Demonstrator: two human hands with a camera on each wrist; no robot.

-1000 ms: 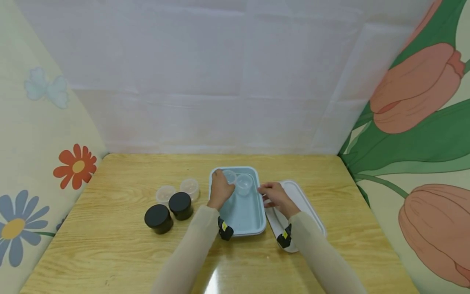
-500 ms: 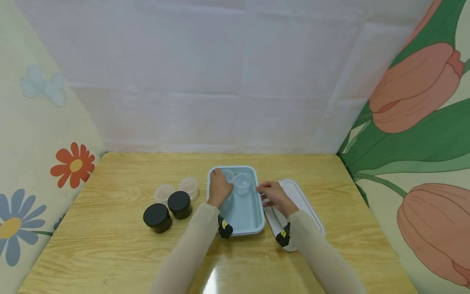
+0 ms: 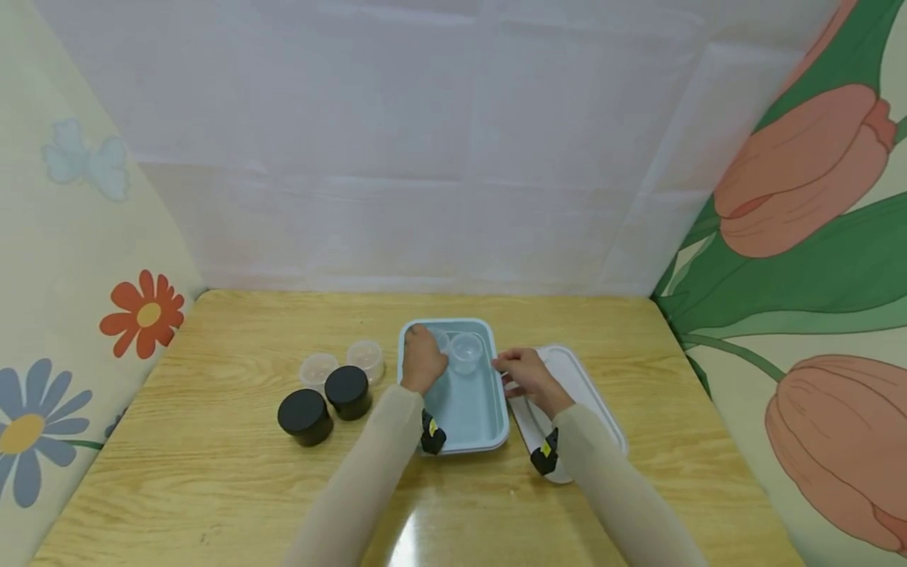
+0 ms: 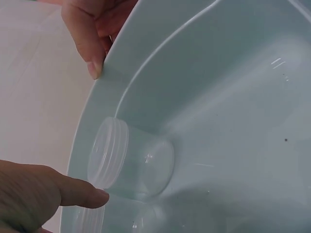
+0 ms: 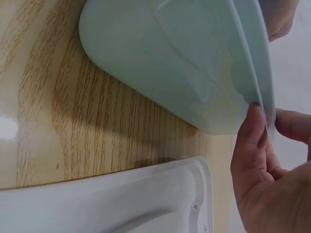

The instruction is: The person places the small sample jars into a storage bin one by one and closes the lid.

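Note:
A pale blue plastic box stands at the middle of the table, with two clear lidded jars at its far end. My right hand pinches the box's right rim between thumb and finger. At the far-left corner is my left hand, its thumb stretched over the lid of the nearer jar. The other left fingers are mostly hidden, so whether they hold the jar or the rim is unclear. Beneath my right forearm lies a white lid-like tray, on the table.
To the left of the box, two black-lidded jars stand close together. Two clear jars are just behind them. The wooden table ends at a white cloth backdrop, with flower-printed panels at both sides.
The box has shifted slightly left, and my left hand has moved along with it. My right hand stays at the right rim. The black-lidded jars have not visibly moved.

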